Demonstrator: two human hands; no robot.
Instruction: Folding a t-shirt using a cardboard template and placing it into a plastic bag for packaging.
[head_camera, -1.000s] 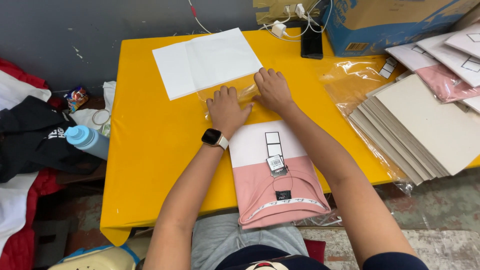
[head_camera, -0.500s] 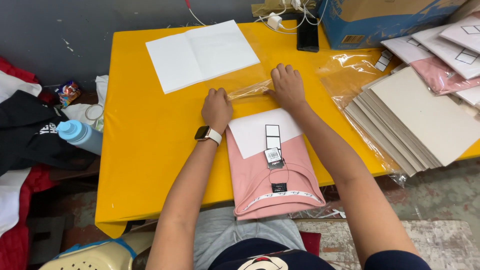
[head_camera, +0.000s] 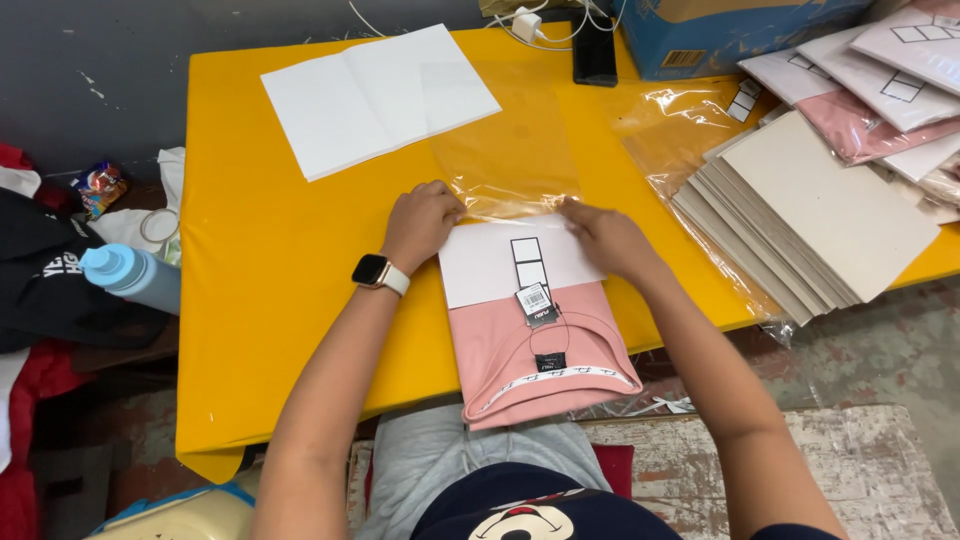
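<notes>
1. Head view, looking down on a yellow counter: a folded pink garment with a white sheet over its upper part lies at the near edge, its lower end hanging past the counter's rim towards the person's lap.
2. A clear plastic bag lies flat on the counter just beyond the garment, its open mouth meeting the garment's top edge.
3. The left hand rests at the bag's near left corner, fingers curled down onto the plastic and the white sheet; it seems to pinch the bag's edge, though the fingertips are tucked under and hard to read. A smartwatch with a white strap sits on that wrist.
4. The right hand lies at the bag's near right corner, fingers pressed together and flat on the garment's top edge.
5. A hang tag lies on the garment's middle.
6. An open white booklet lies further back, touching the bag's far left corner.
7. To the right, a stack of grey boards sits on more clear plastic, with bagged pink garments behind it.
8. A blue cardboard box and a black phone stand at the far edge.
9. A blue bottle lies off the counter's left side.
</notes>
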